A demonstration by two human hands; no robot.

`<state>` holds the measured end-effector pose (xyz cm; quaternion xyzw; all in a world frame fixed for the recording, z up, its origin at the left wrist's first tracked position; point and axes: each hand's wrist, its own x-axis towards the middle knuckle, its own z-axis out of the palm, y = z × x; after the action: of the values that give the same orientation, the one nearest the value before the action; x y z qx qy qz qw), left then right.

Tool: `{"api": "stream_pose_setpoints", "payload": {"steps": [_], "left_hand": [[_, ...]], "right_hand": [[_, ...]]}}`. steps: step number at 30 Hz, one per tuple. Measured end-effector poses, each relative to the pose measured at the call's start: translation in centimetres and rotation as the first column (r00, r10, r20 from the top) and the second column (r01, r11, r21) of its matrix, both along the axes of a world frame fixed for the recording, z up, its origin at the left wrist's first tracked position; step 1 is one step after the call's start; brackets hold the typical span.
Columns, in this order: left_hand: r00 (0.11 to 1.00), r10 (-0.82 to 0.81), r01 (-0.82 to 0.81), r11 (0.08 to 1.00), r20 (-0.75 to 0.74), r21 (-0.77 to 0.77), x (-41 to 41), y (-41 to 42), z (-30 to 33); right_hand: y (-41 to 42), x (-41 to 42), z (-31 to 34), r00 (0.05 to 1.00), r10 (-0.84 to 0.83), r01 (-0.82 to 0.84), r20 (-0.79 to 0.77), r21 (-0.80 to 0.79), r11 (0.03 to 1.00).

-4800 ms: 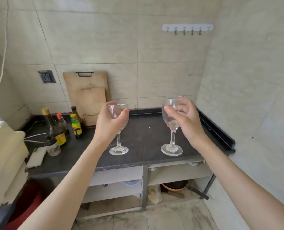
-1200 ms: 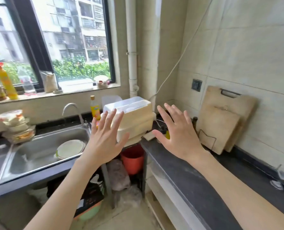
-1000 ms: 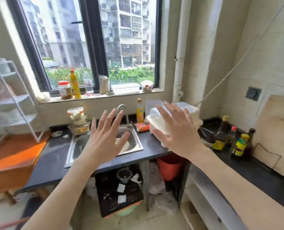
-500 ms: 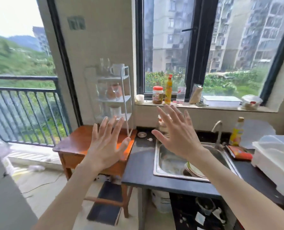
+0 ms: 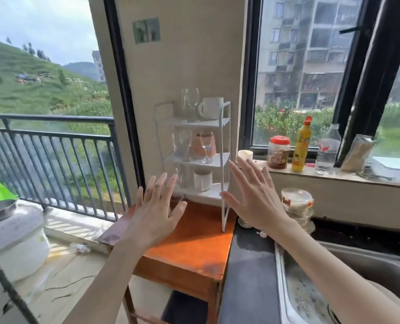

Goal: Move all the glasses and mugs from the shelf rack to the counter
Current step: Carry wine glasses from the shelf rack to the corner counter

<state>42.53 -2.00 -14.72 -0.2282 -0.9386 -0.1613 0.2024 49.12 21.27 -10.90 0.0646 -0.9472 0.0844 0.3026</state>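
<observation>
The rack point(image 5: 222, 160), a white three-tier frame, stands on the far end of the orange table point(image 5: 194, 251), against the wall between the balcony door and the window; the counter point(image 5: 248, 277) adjoins the table on the right, with the sink point(image 5: 311, 300) set into it. The rack is loaded on all tiers. Top tier: a white mug point(image 5: 211, 108) on the right, stemmed glasses point(image 5: 190, 100) to its left. Middle tier: a wine glass point(image 5: 206, 146) near the front, a pinkish cup point(image 5: 201, 143) behind it, further clear glasses on the left, their count unclear. Bottom tier: a small mug point(image 5: 203, 180) and a clear glass partly hidden by the left hand. Both hands are raised in front of the bottom tier, fingers spread and straight, holding nothing; the left hand point(image 5: 158, 211) is near the rack's left side, the right hand point(image 5: 252, 195) beside its front post. The step in hand appears to be the reach for the next pair. Recommended procedure: take one item per hand, front items first, so nothing is dragged past a neighbour. Grip stemmed glasses at the bowl or high on the stem and lift straight up before withdrawing, clearing the tier above and the front post. The rack looks light; avoid pushing against it.
</observation>
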Motion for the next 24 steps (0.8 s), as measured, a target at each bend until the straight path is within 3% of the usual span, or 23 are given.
{"api": "stream_pose_setpoints", "payload": {"steps": [6, 11, 18, 21, 24], "left_hand": [[0.999, -0.02, 0.018, 0.998, 0.05, 0.054, -9.3, 0.0, -0.4], [0.983, -0.117, 0.1, 0.988, 0.141, 0.122, -17.7, 0.7, -1.4], [0.947, -0.287, 0.233, 0.924, 0.147, 0.304, -30.2, 3.1, -1.7], [0.949, -0.3, 0.238, 0.884, 0.097, 0.402, -34.6, 4.3, -1.0], [0.962, -0.273, 0.23, 0.855, 0.025, 0.465, -37.6, 5.7, 0.0]], "right_hand": [[-0.6, -10.1, -0.9, 0.999, 0.018, -0.018, 0.048, -0.005, 1.0], [-1.2, -18.2, -2.5, 0.993, 0.032, -0.004, 0.11, -0.25, 0.968], [-1.7, -29.4, -3.3, 0.985, -0.068, 0.121, 0.16, -0.352, 0.928], [-1.7, -33.0, -3.1, 0.986, -0.109, 0.161, 0.129, -0.534, 0.83], [-1.7, -35.8, -2.9, 0.986, -0.134, 0.16, 0.096, -0.744, 0.648]]}}
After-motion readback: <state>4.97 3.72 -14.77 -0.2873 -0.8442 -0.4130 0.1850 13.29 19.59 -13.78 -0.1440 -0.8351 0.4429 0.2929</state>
